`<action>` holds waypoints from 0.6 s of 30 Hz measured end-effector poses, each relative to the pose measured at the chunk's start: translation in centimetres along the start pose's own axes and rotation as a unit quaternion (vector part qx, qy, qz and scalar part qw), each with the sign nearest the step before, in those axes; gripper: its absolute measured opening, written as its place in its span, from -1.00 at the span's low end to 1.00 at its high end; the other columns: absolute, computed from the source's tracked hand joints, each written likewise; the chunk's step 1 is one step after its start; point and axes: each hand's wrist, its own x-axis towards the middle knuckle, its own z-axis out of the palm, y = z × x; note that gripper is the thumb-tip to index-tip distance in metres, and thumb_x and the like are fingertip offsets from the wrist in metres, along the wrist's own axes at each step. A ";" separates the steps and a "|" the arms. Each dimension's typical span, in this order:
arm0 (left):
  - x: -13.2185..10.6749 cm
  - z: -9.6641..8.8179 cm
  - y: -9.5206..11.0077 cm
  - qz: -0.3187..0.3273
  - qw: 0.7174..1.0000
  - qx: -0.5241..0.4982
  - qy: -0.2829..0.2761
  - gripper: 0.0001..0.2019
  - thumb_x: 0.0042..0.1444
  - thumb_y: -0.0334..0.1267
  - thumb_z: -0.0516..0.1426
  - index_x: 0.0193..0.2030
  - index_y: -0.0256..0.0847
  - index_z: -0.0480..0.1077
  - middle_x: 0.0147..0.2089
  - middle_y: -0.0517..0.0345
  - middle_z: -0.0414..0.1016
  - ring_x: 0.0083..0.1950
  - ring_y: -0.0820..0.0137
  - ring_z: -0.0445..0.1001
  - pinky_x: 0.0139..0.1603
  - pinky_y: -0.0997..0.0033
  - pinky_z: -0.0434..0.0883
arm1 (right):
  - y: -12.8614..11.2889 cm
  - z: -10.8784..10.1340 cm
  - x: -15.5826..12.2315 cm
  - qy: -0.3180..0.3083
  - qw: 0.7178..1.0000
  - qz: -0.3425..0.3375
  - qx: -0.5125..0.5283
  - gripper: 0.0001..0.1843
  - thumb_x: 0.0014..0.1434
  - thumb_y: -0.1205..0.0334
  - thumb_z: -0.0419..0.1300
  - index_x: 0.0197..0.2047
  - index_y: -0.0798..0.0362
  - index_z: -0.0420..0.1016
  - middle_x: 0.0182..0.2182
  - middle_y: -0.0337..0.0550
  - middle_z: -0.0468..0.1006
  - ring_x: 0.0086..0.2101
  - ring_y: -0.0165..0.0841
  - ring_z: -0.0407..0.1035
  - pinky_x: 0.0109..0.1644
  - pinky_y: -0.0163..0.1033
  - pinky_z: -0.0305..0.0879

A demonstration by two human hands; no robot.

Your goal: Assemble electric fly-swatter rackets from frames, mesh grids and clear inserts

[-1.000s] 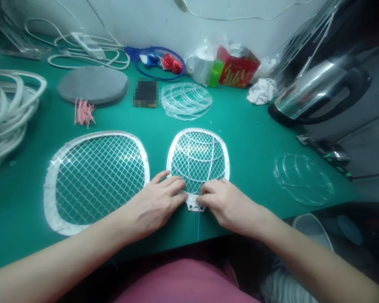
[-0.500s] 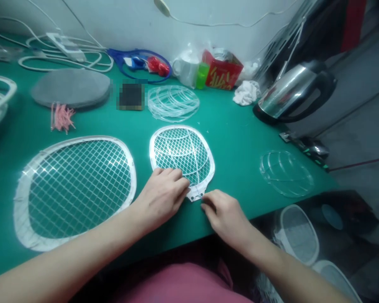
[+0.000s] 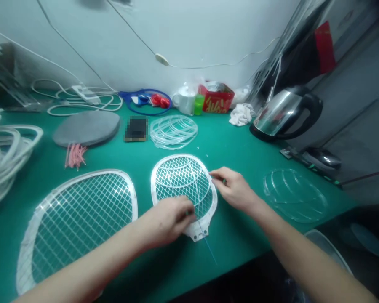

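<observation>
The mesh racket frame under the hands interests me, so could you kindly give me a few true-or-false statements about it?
The left hand touches the smaller mesh frame: true.
The right hand holds the steel kettle: false; it is at the frame's right edge, away from the kettle.
A thin blue wire leaves the frame's top: false; it runs from the lower neck.
A larger mesh frame lies to its left: true.

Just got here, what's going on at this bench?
Someone is working with both bare hands on a racket-shaped white mesh frame lying on a green mat. The left hand lies over the frame's lower mesh, and the right hand is at its right rim. A thin blue strand trails from its neck. A larger mesh frame lies to the left.
</observation>
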 end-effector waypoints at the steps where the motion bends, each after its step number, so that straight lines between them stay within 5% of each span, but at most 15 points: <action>1: 0.5 -0.8 -1.1 -0.029 0.998 0.030 0.044 -0.78 0.19 -0.22 -0.07 -0.28 -0.20 0.36 -0.27 0.11 0.42 -0.34 0.43 0.36 -0.38 0.46 0.27 | 0.6 0.5 1.7 0.001 0.999 -0.027 -0.026 -0.71 0.15 0.38 0.01 -0.09 0.08 0.45 -0.21 -0.07 0.47 -0.20 -0.34 0.34 -0.11 -0.25 0.24; 4: 2.5 -2.4 -4.8 -0.139 0.959 0.185 0.165 -0.70 0.18 -0.27 -0.09 -0.03 -0.25 0.34 -0.06 -0.06 0.37 -0.14 0.24 0.36 -0.24 0.29 0.29 | 1.5 2.9 6.5 -0.037 0.988 -0.094 -0.115 -0.57 0.15 0.42 -0.05 0.06 0.04 0.38 0.00 -0.03 0.38 -0.03 -0.25 0.22 0.00 -0.14 0.16; 10: 5.3 -2.6 -9.7 -0.148 0.947 0.258 0.120 -0.62 0.12 -0.41 -0.10 0.02 -0.15 0.37 -0.19 0.01 0.37 -0.27 0.30 0.31 -0.27 0.33 0.26 | 1.2 5.6 11.3 -0.116 0.958 -0.133 -0.225 -0.50 0.14 0.42 -0.07 0.10 -0.10 0.34 -0.05 -0.09 0.38 -0.13 -0.23 0.23 -0.11 -0.11 0.17; 18: 5.7 -2.6 -11.0 -0.102 0.948 0.284 0.105 -0.52 0.11 -0.44 -0.12 0.13 0.02 0.29 -0.27 0.07 0.31 -0.31 0.35 0.29 -0.33 0.38 0.23 | 1.3 5.3 11.8 -0.151 0.938 -0.160 -0.268 -0.48 0.14 0.47 -0.08 0.10 -0.14 0.32 -0.12 -0.09 0.34 -0.21 -0.27 0.20 -0.17 -0.16 0.16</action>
